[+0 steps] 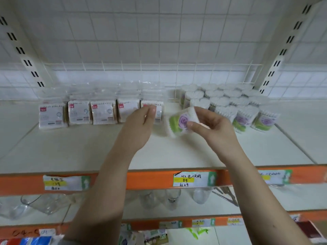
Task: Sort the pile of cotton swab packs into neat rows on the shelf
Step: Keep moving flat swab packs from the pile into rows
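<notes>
Rnd floral swab pack [178, 121], R hand [210, 128]

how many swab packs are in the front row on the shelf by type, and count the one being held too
Flat red-label swab packs, front row: 5
Rose-print swab packs standing, front row: 2, possibly more behind the right hand
Rose-print swab pack held in that hand: 1
Total: 8

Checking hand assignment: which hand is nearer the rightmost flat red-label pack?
Left. The left hand hovers right in front of the rightmost flat pack, overlapping it in view. The right hand is off to its right, gripping a flower-print pack.
</notes>
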Demonstrator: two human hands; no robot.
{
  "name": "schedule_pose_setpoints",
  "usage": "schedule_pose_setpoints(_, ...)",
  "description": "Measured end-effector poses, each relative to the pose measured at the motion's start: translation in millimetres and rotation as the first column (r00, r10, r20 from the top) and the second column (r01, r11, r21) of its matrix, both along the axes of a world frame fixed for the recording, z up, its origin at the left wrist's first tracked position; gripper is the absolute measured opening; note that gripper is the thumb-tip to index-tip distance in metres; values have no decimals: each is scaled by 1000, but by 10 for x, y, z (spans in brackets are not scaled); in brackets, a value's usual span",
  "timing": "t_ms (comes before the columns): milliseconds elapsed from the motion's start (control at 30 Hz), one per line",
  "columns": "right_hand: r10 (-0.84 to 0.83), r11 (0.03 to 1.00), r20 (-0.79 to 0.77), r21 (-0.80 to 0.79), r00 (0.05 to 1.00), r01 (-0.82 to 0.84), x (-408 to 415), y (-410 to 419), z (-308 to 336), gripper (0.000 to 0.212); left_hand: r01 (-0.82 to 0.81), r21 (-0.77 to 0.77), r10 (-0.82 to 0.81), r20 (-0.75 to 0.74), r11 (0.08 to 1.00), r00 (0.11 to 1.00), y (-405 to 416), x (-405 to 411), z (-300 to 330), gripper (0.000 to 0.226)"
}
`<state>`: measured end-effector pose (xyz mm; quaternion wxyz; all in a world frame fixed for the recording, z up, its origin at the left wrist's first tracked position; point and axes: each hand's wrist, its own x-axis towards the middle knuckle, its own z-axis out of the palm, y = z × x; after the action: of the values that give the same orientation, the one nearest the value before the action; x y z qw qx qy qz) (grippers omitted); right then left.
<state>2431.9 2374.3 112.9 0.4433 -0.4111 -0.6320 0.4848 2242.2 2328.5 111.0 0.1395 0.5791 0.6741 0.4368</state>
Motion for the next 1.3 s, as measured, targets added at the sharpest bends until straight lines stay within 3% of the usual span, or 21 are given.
schedule_pose_setpoints(133,-99,979,270,200,958,45,419,-27,62,44,14,-77,-20,-67,997,998,202,248,-101,32)
schedule_pose_setpoints(300,-231,930,457,362,859,57,902,15,69,44,38,-175,-59,-115,984,992,351,574,-217,32)
schedule_pose_setpoints(433,-208,919,564,392,799,-37,1067,66,40,46,29,-208,-62,-153,978,986,395,735,-272,32)
schedule_pose_setpoints(667,-89,850,759,396,645,-348,737,221,60,51,-69,-238,29,-166,969,986,398,706,-327,33)
schedule_pose_setpoints(967,-128,789,867,383,482,-480,418,533,68,50,-115,-224,82,-152,968,985,418,638,-305,32)
schedule_pose_setpoints(1033,-120,792,861,383,494,-475,396,578,58,51,-121,-225,88,-153,967,984,417,624,-295,32)
schedule_pose_setpoints(1167,-123,796,762,458,636,-395,385,590,29,43,-149,-208,120,-145,967,982,401,587,-275,31)
schedule_pose_setpoints(1300,-141,805,697,495,703,-329,364,605,-38,40,-187,-188,162,-140,964,977,340,566,-251,30)
